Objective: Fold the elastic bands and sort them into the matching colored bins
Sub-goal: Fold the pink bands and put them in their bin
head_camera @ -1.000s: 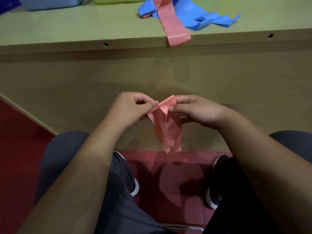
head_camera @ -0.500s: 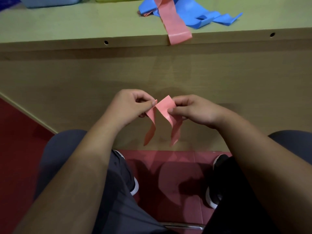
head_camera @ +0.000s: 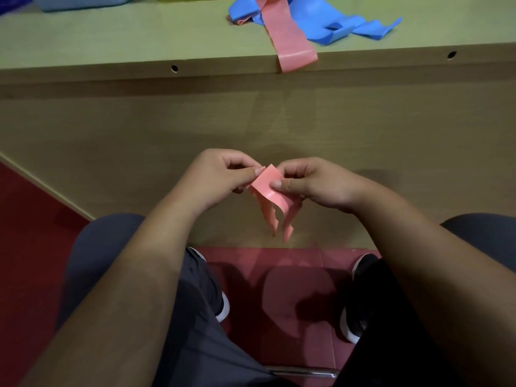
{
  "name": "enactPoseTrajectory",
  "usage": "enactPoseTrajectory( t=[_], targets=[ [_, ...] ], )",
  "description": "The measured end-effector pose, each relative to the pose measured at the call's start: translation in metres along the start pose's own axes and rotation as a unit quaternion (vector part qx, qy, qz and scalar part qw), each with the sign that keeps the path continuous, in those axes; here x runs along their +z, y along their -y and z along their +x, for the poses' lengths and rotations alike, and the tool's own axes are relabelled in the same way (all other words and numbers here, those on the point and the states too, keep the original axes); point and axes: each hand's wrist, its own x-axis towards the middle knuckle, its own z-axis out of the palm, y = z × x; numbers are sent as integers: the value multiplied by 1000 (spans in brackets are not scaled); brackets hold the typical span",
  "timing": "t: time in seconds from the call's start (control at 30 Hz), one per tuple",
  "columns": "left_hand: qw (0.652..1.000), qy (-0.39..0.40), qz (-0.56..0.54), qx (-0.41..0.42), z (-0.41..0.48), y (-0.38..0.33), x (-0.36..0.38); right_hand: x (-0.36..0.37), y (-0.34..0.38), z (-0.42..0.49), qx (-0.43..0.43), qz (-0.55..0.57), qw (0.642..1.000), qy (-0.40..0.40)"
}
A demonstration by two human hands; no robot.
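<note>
Thumb and forefinger of the left hand [head_camera: 217, 177] pinch one upper corner of the folded pink band [head_camera: 269, 191]; those of the right hand [head_camera: 315, 182] pinch the other, thumb on top. The band is held in the air in front of the table [head_camera: 111, 40], above the lap, with two loose ends hanging (unevenly). Risk: if either pinch slackens, the thin elastic may spring open or drop to the floor. A second pink band [head_camera: 290, 43] overhangs the table edge beside the blue bands [head_camera: 329, 23]; a knock may dislodge it.
</note>
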Motion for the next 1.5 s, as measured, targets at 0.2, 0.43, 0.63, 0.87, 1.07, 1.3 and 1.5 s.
enactPoseTrajectory(
  t=[0.2, 0.43, 0.63, 0.87, 1.07, 1.3, 1.5],
  targets=[
    [999, 5, -30, -13, 1, 0, 3, 6, -6, 4, 15, -23, 999, -34],
    [996, 9, -74, -44, 2, 2, 8, 6, -2, 3, 26, -12, 998, -47],
    [993, 17, -107, -54, -1, 0, 10, 6, -1, 2, 31, -14, 998, -45],
    [989, 15, -129, -65, -3, -2, 11, 7, 1, 2, 39, -4, 998, -50],
    [989, 22, -128, -66, -4, -3, 11, 10, 1, 4, 45, 0, 998, -53],
    [988, 22, -134, -75, -5, -5, 12, 11, 2, 4, 49, 2, 997, -59],
    [991, 37, -110, -60, -6, -5, 12, 10, 3, 4, 53, -11, 996, -67]
  ],
)
